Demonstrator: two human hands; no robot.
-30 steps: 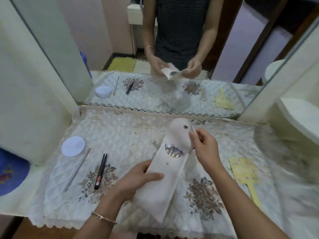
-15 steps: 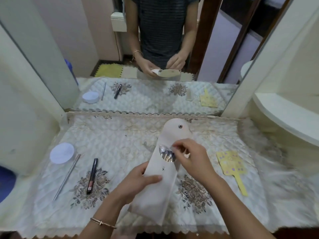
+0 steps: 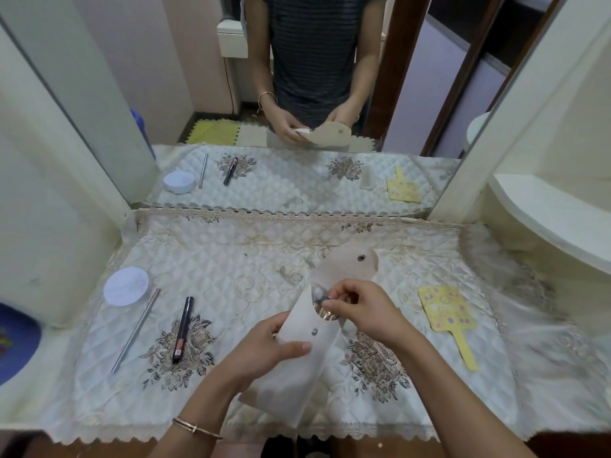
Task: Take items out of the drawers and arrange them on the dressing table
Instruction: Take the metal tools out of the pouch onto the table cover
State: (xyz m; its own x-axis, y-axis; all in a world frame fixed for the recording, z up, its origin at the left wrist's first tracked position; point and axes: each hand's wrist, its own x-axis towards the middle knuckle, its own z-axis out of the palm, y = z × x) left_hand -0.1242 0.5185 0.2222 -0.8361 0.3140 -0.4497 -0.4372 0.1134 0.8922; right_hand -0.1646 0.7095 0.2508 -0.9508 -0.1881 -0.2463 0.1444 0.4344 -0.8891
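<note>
Head view: left hand (image 3: 261, 348) grips pouch (image 3: 297, 368); right hand (image 3: 363, 309) pinches metal contents (image 3: 322, 312) at its mouth. Next, likely: draw them out.

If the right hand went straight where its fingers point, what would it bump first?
Probably the shiny metal in the pouch mouth; the right hand seems to pinch it.

Can't ID the shiny item (image 3: 323, 314) in the pouch (image 3: 291, 388) mouth: my right hand (image 3: 363, 312) grip and the pouch wall cover most of it. Blue object (image 3: 16, 342) is cut off by the left edge. Pen (image 3: 183, 328) label is too small to read. Table (image 3: 545, 375) cloth blurs at far right.
</note>
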